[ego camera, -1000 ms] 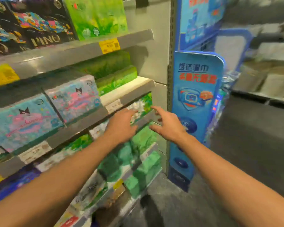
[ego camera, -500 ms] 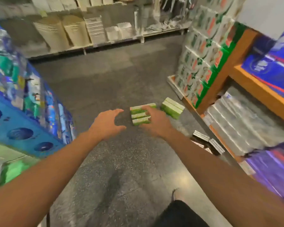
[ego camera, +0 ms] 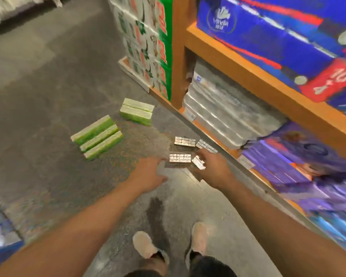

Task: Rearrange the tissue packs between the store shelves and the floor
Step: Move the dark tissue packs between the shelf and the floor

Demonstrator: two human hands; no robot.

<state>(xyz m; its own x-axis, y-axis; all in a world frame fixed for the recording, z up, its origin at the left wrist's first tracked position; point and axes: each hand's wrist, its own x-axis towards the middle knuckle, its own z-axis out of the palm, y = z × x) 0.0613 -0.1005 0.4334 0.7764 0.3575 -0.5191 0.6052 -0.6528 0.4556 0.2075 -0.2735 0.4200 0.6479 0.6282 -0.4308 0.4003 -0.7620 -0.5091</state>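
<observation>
Trouble, as we judge it, lies mostly in what we reach for. Our left hand (ego camera: 148,172) and right hand (ego camera: 210,168) are both stretched down toward the floor (ego camera: 48,92), apart from each other, fingers spread and holding nothing. Between and just beyond them sit four small dark packs with white printed faces (ego camera: 185,151), clustered near the foot of the orange wooden shelf (ego camera: 248,76). The right hand's fingers overlap the nearest of these in the view; we cannot tell whether they touch it. The green tissue packs lie farther from that shelf: a row of three (ego camera: 97,136) off to the left of the dark cluster, and a two-pack stack (ego camera: 137,113) closer to the shelf's upright post.

Risks we see from here. The picture is smeared by head motion, so a reach made now could land on the wrong pack or knock the loose dark packs under the shelf's bottom lip. Our shoes (ego camera: 146,246) stand close behind the cluster, and a step forward could crush one. The three green packs stand on edge side by side; a careless sweep of the left hand could topple them. Grabbing with both hands at once could also scatter the cluster.
</observation>
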